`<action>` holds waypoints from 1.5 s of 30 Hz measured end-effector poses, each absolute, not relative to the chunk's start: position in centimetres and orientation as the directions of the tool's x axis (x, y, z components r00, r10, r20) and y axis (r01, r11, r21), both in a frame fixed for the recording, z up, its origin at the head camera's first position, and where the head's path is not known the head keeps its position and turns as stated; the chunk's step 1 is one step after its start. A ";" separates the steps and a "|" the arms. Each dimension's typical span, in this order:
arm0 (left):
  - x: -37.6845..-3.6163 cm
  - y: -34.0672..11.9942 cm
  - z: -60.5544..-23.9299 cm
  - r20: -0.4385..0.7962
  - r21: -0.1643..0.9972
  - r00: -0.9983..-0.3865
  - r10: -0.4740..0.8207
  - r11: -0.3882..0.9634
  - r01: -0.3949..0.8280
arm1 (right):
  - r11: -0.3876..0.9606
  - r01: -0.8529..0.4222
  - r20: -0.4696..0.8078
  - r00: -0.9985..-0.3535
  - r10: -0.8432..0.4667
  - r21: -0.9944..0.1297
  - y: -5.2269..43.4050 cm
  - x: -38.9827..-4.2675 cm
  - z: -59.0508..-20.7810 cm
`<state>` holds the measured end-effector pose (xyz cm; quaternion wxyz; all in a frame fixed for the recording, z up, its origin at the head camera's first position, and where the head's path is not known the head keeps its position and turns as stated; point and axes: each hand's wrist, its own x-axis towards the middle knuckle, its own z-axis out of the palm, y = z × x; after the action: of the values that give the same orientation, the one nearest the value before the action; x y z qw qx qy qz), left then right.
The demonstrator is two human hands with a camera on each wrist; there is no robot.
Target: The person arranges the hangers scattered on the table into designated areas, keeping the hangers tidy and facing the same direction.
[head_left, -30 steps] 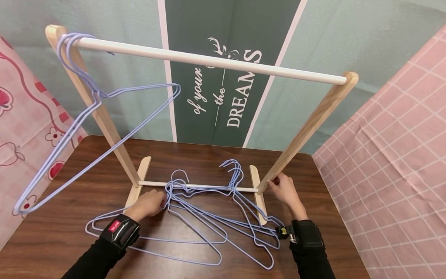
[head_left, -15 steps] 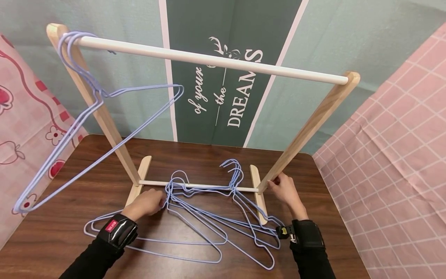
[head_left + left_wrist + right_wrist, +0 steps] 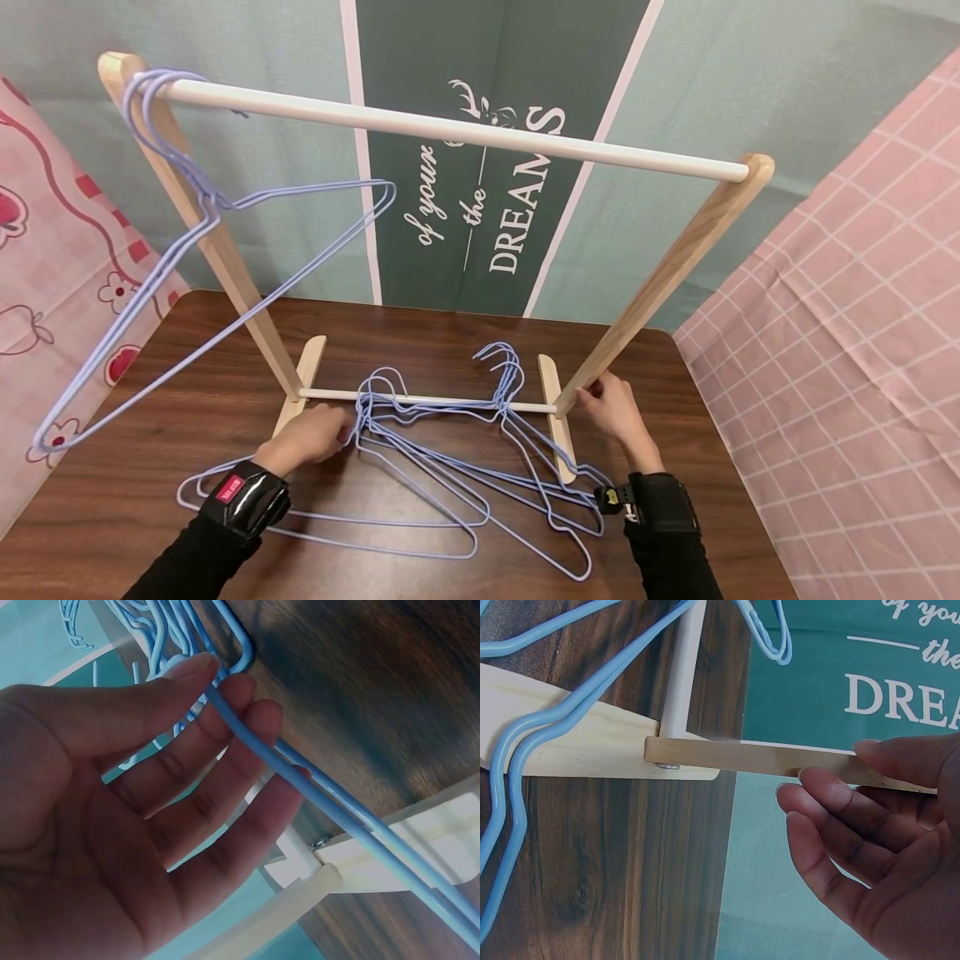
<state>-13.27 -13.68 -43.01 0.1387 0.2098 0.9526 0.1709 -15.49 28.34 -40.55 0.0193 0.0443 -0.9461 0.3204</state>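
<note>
On the dark wooden table [image 3: 135, 500], a heap of light-blue wire hangers [image 3: 450, 467] lies tangled across the low crossbar of a wooden clothes rack [image 3: 420, 402]. Two more hangers [image 3: 187, 275] hang at the far left end of the white top rail [image 3: 450, 129].

Left hand [image 3: 311, 437]: at the left edge of the heap. Wrist view shows thumb and fingers [image 3: 225, 750] closed lightly on one hanger wire [image 3: 300, 780], a narrow pinch, not a fist.

Right hand [image 3: 611, 408]: on the right upright post [image 3: 675, 267] near its base. Wrist view shows thumb above and fingers [image 3: 832, 810] below the post; whether they clamp it or only touch it, I cannot tell.

Handling, judged: the hangers look thin, light and springy, with a smooth coating, probably slippery. Hooks and shoulders interlock, so lifting one may drag its neighbours. Best hold: the neck just below the hook, or the hook itself. The rack looks light; steadying the post seems sensible.
</note>
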 end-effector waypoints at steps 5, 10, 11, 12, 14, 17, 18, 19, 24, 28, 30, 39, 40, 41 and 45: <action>-13.2 -13.8 -42.7 -0.183 0.378 -0.876 0.446 0.855 0.356 | 0.796 -0.103 0.072 -0.995 -0.075 -0.597 28.5 -15.6 -40.6; -12.9 -13.8 -42.5 -0.189 0.373 -0.881 0.433 0.862 0.344 | 0.795 -0.099 0.070 -0.995 -0.072 -0.599 28.5 -15.6 -40.6; -12.8 -13.8 -42.4 -0.190 0.370 -0.882 0.431 0.864 0.342 | 0.793 -0.098 0.069 -0.995 -0.071 -0.601 28.4 -15.6 -40.6; -12.7 -13.8 -42.4 -0.192 0.366 -0.883 0.429 0.866 0.341 | 0.792 -0.098 0.068 -0.995 -0.071 -0.602 28.4 -15.6 -40.6; -12.6 -13.8 -42.2 -0.191 0.362 -0.882 0.431 0.866 0.345 | 0.792 -0.098 0.068 -0.995 -0.071 -0.602 28.4 -15.6 -40.6; -12.4 -13.8 -41.8 -0.191 0.359 -0.880 0.435 0.865 0.350 | 0.793 -0.101 0.072 -0.995 -0.072 -0.600 28.4 -15.6 -40.6; -12.3 -13.8 -41.6 -0.190 0.359 -0.879 0.437 0.865 0.352 | 0.794 -0.102 0.074 -0.995 -0.072 -0.599 28.4 -15.6 -40.6; -12.2 -13.8 -41.5 -0.188 0.358 -0.879 0.438 0.864 0.354 | 0.795 -0.103 0.077 -0.994 -0.071 -0.598 28.4 -15.6 -40.6; -12.0 -13.7 -40.8 -0.174 0.351 -0.877 0.447 0.861 0.370 | 0.798 -0.109 0.087 -0.994 -0.071 -0.593 28.4 -15.6 -40.6; -11.9 -13.7 -40.3 -0.166 0.343 -0.870 0.463 0.855 0.389 | 0.794 -0.108 0.085 -0.994 -0.071 -0.598 28.4 -15.5 -40.6; -11.8 -13.7 -40.0 -0.164 0.340 -0.870 0.465 0.854 0.393 | 0.793 -0.108 0.085 -0.994 -0.071 -0.600 28.4 -15.5 -40.6; -11.4 -13.6 -39.1 -0.137 0.338 -0.871 0.472 0.849 0.407 | 0.792 -0.095 0.068 -0.995 -0.067 -0.604 28.4 -15.5 -40.6; -11.4 -13.5 -39.0 -0.132 0.340 -0.871 0.473 0.847 0.409 | 0.790 -0.091 0.063 -0.996 -0.066 -0.606 28.4 -15.5 -40.6; -11.3 -13.5 -38.9 -0.128 0.343 -0.871 0.475 0.845 0.410 | 0.789 -0.088 0.060 -0.996 -0.065 -0.609 28.4 -15.5 -40.6; -11.2 -13.3 -38.6 -0.112 0.349 -0.871 0.478 0.840 0.416 | 0.787 -0.080 0.050 -0.997 -0.062 -0.612 28.4 -15.5 -40.6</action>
<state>-11.17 -13.34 -38.63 0.0975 0.2341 0.9542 0.1588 -15.51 28.38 -40.64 0.0136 0.0376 -0.9451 0.3243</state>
